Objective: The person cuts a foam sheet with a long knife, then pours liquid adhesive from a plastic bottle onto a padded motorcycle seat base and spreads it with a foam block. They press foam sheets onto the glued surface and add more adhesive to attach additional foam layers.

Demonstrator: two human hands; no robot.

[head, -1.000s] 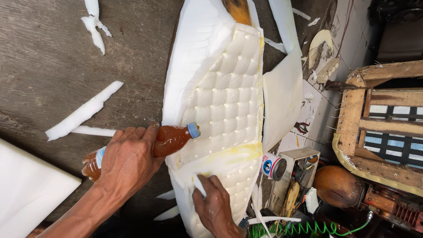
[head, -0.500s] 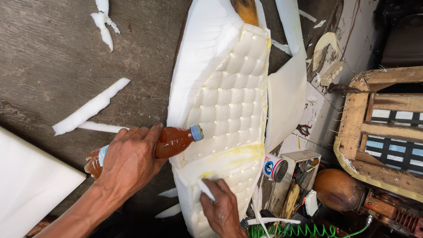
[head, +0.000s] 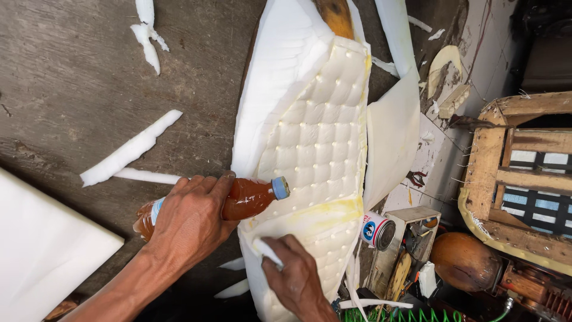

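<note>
Underneath, grey concrete floor, foam scraps

A plastic bottle of amber liquid is lying tilted at the near left — light-blue cap pointing right, pale-blue label band showing near its base. To its right, a small can is lying on its side, wearing a white, blue and red label.

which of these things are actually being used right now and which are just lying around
In use: left hand holding the bottle; right hand pressing a foam scrap on the tufted foam pad.
Lying about: foam strips, can, wooden frame, foam sheet.
</note>
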